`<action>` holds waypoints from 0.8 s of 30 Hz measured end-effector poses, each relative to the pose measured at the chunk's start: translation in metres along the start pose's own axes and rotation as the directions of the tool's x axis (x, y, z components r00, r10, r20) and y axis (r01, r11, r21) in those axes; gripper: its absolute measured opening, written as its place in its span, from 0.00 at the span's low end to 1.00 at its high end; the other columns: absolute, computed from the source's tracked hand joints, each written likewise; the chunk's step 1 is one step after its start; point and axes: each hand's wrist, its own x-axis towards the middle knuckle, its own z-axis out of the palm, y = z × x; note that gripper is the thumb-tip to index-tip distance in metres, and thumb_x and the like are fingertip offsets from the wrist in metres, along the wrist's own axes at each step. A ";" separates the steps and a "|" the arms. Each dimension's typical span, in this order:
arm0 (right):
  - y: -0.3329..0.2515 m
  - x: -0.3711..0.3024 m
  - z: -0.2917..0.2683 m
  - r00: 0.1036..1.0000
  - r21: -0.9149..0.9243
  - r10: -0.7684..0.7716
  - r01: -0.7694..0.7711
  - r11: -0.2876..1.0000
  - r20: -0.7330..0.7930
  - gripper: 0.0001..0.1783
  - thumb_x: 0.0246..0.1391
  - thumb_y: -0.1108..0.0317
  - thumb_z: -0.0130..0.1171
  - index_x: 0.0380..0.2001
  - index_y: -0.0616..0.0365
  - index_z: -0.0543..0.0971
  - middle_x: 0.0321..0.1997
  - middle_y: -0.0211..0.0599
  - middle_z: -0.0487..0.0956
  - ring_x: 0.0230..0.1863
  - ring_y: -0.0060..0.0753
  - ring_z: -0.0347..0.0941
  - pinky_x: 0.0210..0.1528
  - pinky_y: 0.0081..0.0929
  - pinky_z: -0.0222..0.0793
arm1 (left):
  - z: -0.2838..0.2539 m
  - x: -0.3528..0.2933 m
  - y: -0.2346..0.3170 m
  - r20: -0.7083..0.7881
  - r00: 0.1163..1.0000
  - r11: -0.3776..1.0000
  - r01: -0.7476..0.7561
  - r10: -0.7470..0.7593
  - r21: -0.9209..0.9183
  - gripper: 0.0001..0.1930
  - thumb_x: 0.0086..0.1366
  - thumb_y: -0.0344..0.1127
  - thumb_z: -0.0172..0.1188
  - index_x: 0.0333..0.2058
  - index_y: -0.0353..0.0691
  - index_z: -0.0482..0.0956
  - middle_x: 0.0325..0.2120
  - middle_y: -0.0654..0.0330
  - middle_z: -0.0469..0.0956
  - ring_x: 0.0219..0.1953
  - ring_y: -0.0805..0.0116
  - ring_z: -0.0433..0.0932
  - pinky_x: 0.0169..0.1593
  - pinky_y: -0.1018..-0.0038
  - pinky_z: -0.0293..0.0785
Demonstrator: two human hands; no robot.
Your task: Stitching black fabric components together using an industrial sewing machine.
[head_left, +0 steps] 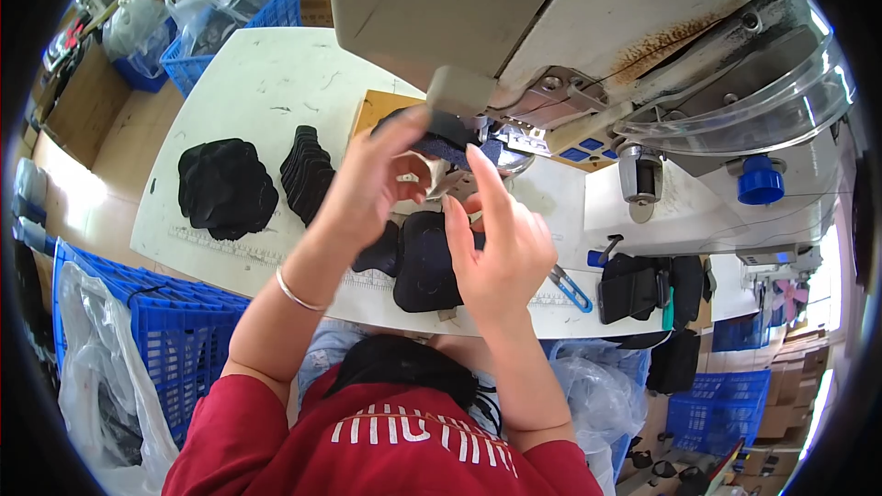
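Black piece (446,131) below sewing machine (432,0) head, seemingly mid-work; left hand (378,170) at piece, blurred, grip unclear; right hand (505,243) just beside, thumb and forefinger parted, hold unclear; black stack (225,186) left of sewing machine, finished or waiting, cannot tell

Surface (276,83): white, curved edge.
Blue crate (184,340): left of the surface, near side; clear plastic bag (96,358) draped over it.
Second blue crate (287,4): beyond the surface's far-left edge, holding a translucent bag (204,2).
Cardboard box (87,119): floor left of the surface.
Blue-handled tool (573,288): on the surface, near edge, right.
Third blue crate (717,404): right of the surface, near side.
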 end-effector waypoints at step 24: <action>0.006 -0.007 0.001 0.990 -0.260 0.008 0.029 0.965 0.143 0.30 0.44 0.71 0.65 0.55 0.47 0.74 0.13 0.25 0.68 0.14 0.28 0.62 0.20 0.28 0.56 | -0.019 0.004 -0.003 0.000 0.985 0.985 -0.174 0.174 0.010 0.09 0.61 0.32 0.62 0.33 0.30 0.79 0.27 0.58 0.80 0.25 0.74 0.78 0.23 0.77 0.75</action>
